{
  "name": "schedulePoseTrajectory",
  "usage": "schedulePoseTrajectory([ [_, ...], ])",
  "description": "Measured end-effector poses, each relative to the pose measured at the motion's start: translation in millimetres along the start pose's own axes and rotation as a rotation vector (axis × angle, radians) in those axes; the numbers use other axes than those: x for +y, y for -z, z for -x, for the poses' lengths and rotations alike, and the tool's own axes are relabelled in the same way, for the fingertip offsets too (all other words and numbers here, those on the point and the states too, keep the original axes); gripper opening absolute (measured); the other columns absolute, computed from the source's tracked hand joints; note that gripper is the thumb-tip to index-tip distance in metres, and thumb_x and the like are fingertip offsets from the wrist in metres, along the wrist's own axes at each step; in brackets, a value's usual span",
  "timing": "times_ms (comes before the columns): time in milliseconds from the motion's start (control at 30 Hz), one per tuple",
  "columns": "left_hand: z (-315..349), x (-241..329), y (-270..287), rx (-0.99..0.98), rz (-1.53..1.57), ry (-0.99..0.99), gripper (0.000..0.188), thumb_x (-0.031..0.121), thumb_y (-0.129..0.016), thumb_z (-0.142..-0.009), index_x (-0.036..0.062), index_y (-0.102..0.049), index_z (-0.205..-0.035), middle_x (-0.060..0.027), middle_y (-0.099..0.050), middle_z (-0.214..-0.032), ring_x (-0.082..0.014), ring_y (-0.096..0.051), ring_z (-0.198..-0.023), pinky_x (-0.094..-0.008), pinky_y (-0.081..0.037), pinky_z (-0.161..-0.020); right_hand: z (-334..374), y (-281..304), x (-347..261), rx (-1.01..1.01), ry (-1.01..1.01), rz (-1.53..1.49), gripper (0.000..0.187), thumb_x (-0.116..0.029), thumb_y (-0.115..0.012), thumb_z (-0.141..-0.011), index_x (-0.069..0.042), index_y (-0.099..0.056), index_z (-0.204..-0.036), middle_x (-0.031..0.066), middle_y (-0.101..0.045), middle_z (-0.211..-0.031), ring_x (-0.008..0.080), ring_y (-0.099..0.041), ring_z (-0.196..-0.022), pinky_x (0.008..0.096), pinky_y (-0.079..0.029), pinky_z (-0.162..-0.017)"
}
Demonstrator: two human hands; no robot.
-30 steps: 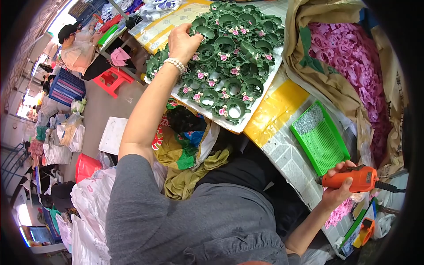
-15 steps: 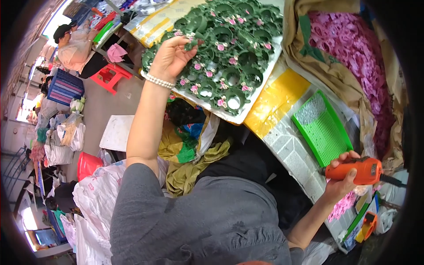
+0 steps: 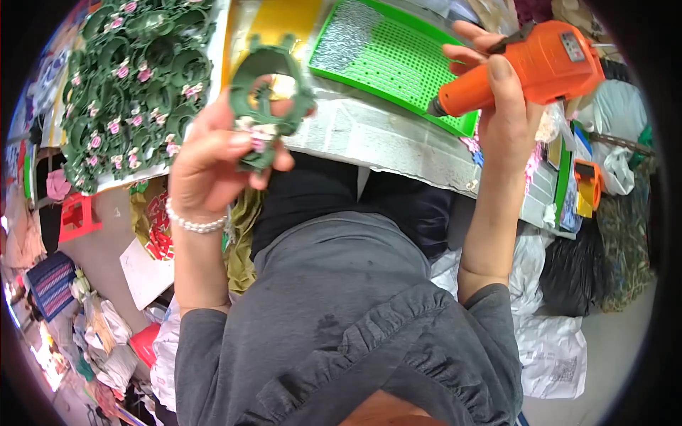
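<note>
1. Pinching a dark green ring-shaped part (image 3: 293,117) between thumb and fingers of the left hand (image 3: 206,160), clamped on its near end, big opening toward the far side.
2. Spotting pink-and-white flower trim (image 3: 261,133) on that part, right by the thumb.
3. Gripping an orange power tool (image 3: 543,71) in the right hand (image 3: 508,99), thumb pressed along the body, a couple of fingers poking out loosely beyond it. Can't tell about the hidden ones.
4. Aiming its dark tip left, well apart from the green part, over the near edge of a green perforated tray (image 3: 419,74). Can't tell if touching.
5. Seeing tiny silvery bits (image 3: 344,32) heaped in that tray's left end.
6. Wearing a pearly bracelet (image 3: 197,226) on the left wrist, btw.
7. Over to the left, lots of similar green parts (image 3: 114,64), bunched up beside a pale rim.
8. Farther out: red stool (image 3: 77,216) left, orange tape dispenser (image 3: 588,186) right.
</note>
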State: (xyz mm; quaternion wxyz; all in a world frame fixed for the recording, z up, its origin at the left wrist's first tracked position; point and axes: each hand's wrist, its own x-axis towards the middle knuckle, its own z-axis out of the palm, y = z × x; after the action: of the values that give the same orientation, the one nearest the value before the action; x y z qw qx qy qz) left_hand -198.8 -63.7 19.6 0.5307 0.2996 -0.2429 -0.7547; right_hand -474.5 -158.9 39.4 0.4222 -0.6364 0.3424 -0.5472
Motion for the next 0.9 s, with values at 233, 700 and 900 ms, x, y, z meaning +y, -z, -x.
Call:
schedulePoseTrajectory([
  [233,-40,-70,-20,-0.04,0.009,0.19,0.064,0.001,-0.061,-0.071,0.0019,-0.035,-0.129,-0.0298,-0.051,-0.117,-0.0273,-0.065,-0.08,-0.0248,-0.055,-0.057,-9,10,32,-0.039,-0.073,-0.324,0.033,-0.021,-0.048,-0.084,0.005,-0.05,-0.105,0.0167,-0.059,-0.086,0.0206,-0.059,-0.068,0.0318,-0.049,-0.064],
  [700,-58,-99,-22,0.0,-0.047,0.294,0.057,0.001,-0.064,-0.076,0.0054,-0.039,-0.127,-0.019,-0.057,-0.112,-0.022,-0.066,-0.078,-0.0256,-0.055,-0.06,-5,17,68,0.117,-0.123,-0.257,0.082,-0.077,-0.049,-0.07,0.001,-0.053,-0.095,0.0111,-0.056,-0.08,0.0203,-0.054,-0.065,0.0311,-0.045,-0.06],
  [900,-60,-102,-22,0.023,-0.06,0.269,0.056,-0.001,-0.063,-0.077,0.0047,-0.039,-0.126,-0.0191,-0.058,-0.111,-0.0235,-0.066,-0.079,-0.0268,-0.056,-0.063,-3,18,70,0.138,-0.139,-0.299,0.081,-0.077,-0.05,-0.069,0.0,-0.054,-0.095,0.0103,-0.055,-0.08,0.0204,-0.053,-0.065,0.0311,-0.045,-0.06],
])
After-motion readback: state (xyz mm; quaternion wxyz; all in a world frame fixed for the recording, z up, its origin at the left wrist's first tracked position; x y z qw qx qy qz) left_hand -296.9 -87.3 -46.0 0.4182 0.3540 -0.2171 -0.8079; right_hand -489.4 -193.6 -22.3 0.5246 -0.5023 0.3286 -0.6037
